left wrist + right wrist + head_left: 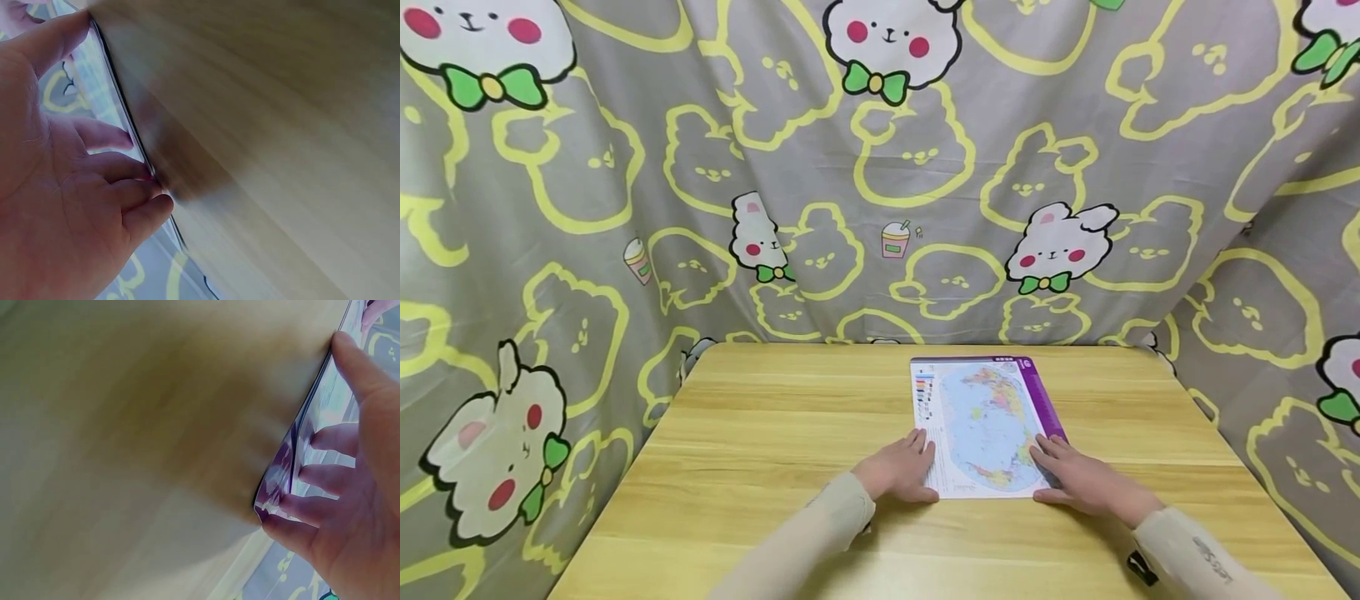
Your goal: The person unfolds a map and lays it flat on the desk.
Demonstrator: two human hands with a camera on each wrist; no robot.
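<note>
A flat, thin world map with a white margin and a purple strip down its right side lies on the wooden table. My left hand touches its left edge, fingertips along the side and thumb by the near left corner. On the opposite side my right hand rests over the purple strip, its thumb at the near right corner. In the right wrist view the purple edge shows thin layers slightly apart under the fingertips. The left wrist view shows the fingers fairly straight against the edge, not curled round it.
The wooden table extends to both sides of the map, and its far edge meets a grey curtain with yellow outlines and white cartoon animals. More curtain hangs at left and right. A small black object shows beneath the right sleeve.
</note>
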